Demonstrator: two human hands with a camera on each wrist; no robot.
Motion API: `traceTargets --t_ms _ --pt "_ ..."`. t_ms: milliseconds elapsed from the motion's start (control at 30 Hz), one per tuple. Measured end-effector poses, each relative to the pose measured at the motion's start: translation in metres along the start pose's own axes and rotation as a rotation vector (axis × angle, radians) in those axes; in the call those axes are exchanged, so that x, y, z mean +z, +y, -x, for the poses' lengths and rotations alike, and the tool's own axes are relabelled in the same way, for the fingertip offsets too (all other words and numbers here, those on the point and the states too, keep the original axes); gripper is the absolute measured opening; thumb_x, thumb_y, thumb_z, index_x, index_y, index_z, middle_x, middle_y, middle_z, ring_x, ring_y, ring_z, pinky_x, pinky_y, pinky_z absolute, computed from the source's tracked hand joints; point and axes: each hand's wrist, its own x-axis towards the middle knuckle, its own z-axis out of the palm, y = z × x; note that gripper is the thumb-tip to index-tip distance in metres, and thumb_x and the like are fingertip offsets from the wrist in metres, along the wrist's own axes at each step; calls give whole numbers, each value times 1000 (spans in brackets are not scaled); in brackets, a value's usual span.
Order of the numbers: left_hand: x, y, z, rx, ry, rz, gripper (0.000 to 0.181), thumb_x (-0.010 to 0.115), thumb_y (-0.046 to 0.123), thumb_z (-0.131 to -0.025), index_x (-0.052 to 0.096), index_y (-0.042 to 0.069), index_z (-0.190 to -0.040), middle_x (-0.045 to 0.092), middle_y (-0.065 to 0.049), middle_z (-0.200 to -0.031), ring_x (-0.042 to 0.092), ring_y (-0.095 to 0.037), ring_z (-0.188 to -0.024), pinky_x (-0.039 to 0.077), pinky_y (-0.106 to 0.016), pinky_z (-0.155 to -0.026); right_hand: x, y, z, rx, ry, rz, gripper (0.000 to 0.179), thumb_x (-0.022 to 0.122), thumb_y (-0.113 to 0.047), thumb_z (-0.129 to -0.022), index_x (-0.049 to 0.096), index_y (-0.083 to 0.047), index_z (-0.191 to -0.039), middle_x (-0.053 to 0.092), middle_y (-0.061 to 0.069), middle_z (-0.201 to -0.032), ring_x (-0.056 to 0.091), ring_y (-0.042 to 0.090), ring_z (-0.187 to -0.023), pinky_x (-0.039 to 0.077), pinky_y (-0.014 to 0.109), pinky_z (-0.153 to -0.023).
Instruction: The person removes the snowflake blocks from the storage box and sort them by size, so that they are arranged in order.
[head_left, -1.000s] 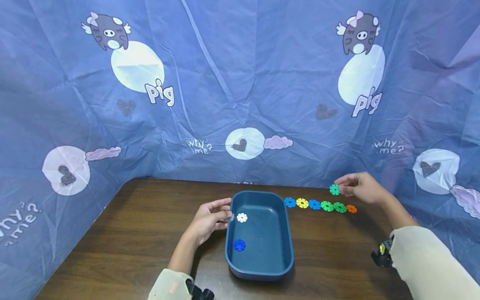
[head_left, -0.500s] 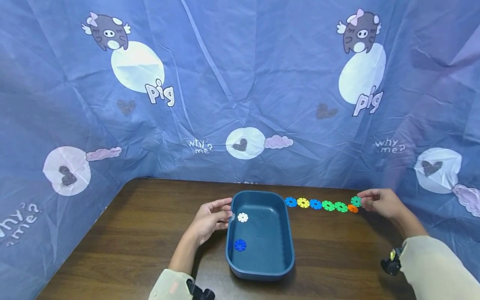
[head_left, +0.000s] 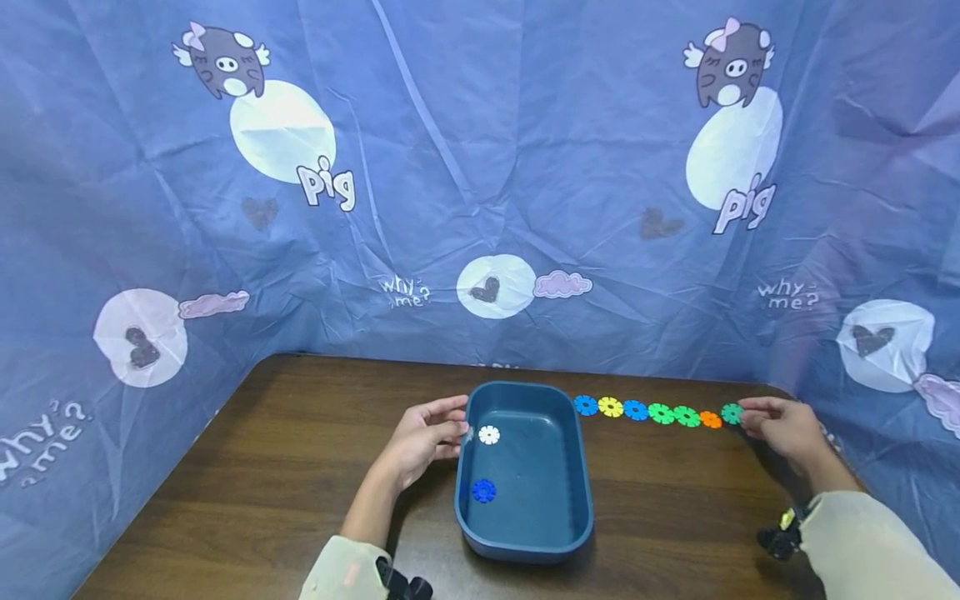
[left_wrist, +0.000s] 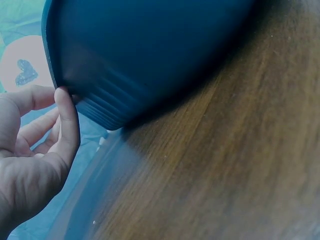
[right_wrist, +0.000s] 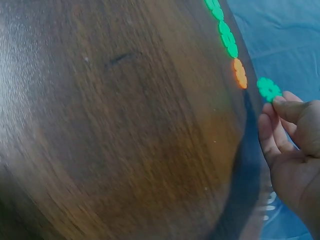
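My left hand pinches the left rim of a dark blue plastic bin; in the left wrist view, thumb and finger meet at the bin's edge. Inside the bin lie a white snowflake disc and a dark blue snowflake disc. At the far right, my right hand pinches a green snowflake disc between thumb and fingers. It is held just beyond the orange disc, the right end of a row of discs. The right wrist view shows a gap between the two.
The row runs right from the bin along the table's back: a blue disc, a yellow disc, another blue and two green discs. A blue printed cloth hangs behind the brown wooden table.
The right hand has carried the green disc rightward and down, from above the row to past the orange disc at its end. The left hand stays on the bin's rim.
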Motion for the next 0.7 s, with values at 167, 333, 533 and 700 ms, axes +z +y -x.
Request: traceTargets --t_ms 167,333,533,700 --pt "0 -1 -1 -2 -13 19 53 66 -4 -91 53 -5 -143 62 -18 -113 65 -15 -79 59 -28 -67 4 6 2 101 75 21 35 55 6 -98 54 23 -128 75 12 -92 65 0 -71 60 23 -66" --pt "0 -1 -1 -6 -18 23 53 65 -5 -92 53 -5 -143 62 -17 -112 65 -14 -79 59 -27 -67 7 11 2 142 105 26 35 56 5 -98 55 22 -128 74 10 -90 64 -1 -69 59 21 -64" --pt "0 0 0 3 -8 8 52 66 -3 -92 53 -5 -143 62 -20 -113 65 -14 -78 59 -28 -67 10 15 -1 161 120 71 34 58 -2 -99 59 18 -126 74 9 -92 64 -1 -69 58 21 -63" --pt "-1 -1 0 -3 -11 13 53 65 -3 -92 53 -4 -144 60 -23 -117 64 -14 -76 60 -28 -68 14 14 -2 159 127 106 34 59 -4 -98 61 18 -125 74 3 -85 61 0 -66 55 20 -59"
